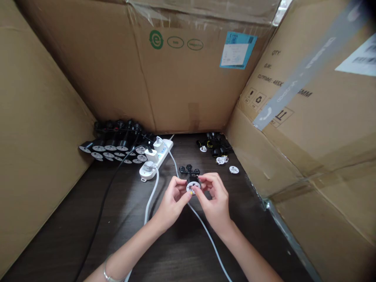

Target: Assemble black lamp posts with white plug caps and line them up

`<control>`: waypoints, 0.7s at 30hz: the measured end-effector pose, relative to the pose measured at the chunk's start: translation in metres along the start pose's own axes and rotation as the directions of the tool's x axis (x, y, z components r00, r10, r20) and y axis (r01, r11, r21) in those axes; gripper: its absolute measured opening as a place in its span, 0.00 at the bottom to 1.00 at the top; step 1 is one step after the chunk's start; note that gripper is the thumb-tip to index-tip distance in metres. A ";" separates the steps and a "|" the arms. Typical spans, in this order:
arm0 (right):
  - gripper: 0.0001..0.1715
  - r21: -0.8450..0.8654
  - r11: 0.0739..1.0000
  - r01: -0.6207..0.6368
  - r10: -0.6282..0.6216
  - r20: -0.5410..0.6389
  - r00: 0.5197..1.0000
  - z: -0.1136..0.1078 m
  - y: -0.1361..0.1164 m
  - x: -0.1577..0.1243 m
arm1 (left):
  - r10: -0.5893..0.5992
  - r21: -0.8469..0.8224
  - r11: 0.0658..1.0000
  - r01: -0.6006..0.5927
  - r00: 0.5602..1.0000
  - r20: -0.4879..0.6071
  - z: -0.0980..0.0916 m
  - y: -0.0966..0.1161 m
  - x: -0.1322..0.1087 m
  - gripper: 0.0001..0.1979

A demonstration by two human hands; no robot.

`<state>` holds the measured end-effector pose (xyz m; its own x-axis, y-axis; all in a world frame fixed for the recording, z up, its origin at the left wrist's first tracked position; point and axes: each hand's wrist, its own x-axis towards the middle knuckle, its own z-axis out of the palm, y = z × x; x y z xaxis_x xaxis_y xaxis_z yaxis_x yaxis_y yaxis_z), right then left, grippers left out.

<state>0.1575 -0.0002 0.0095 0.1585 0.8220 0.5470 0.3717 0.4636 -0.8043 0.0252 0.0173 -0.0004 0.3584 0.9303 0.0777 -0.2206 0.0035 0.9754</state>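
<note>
Between my two hands is a small black cylindrical housing (189, 181) with a round white end disc (193, 188) facing me. A dark branched piece with several knobs (189, 169) shows just beyond it; whether it is joined on is hard to see. My left hand (175, 197) pinches the housing from the left, its thumb low by a small yellow spot on the disc. From the right, my right hand (214, 194) grips it too, thumb tip pressed on the disc's face. The fingers partly cover the housing's sides.
Many similar black pieces with white discs (111, 148) are stacked at the back left. A white power strip (161, 156) with plugs and cables lies beside them. Loose black parts (217, 147) and a white disc (234, 169) lie back right. Cardboard walls (188, 86) enclose the dark tabletop (176, 250).
</note>
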 end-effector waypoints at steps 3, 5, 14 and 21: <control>0.07 0.050 0.998 -0.030 0.028 0.032 0.999 0.000 0.001 0.001 | 0.000 0.016 1.000 0.000 1.000 -0.007 -0.002 0.000 0.000 0.12; 0.06 0.075 0.996 -0.038 0.035 0.044 0.998 -0.001 0.000 0.001 | 0.003 0.011 1.000 -0.003 1.000 -0.002 -0.002 0.000 0.000 0.12; 0.05 0.110 0.992 -0.062 0.058 0.042 0.997 -0.003 -0.003 0.003 | -0.008 -0.024 1.000 0.008 1.000 0.001 -0.001 0.000 0.000 0.12; 0.05 0.127 0.990 -0.062 0.056 0.051 0.997 -0.003 -0.002 0.004 | -0.017 -0.049 0.999 0.017 1.000 -0.001 0.000 0.000 0.001 0.13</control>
<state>0.1600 0.0020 0.0138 0.1319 0.8626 0.4884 0.2419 0.4498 -0.8598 0.0258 0.0179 -0.0006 0.3613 0.9305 0.0605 -0.2581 0.0374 0.9654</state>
